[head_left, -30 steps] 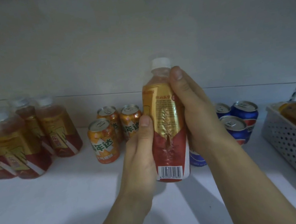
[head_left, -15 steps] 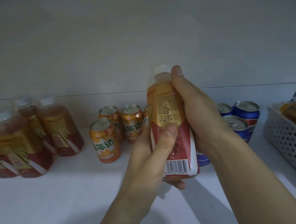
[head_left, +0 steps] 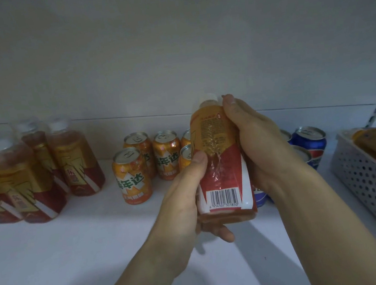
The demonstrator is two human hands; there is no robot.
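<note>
Fingers (head_left: 199, 159) of left hand (head_left: 183, 196) and right hand (head_left: 259, 148) are curled round the tea bottle (head_left: 218, 153), held above the shelf (head_left: 77, 246): white cap, gold label up top, red below, barcode facing us.

At frame centre, the left hand (head_left: 183, 194) and right hand (head_left: 259, 144) grip a tea bottle (head_left: 220, 162) upright above the white shelf (head_left: 54, 249), barcode facing the camera.
</note>
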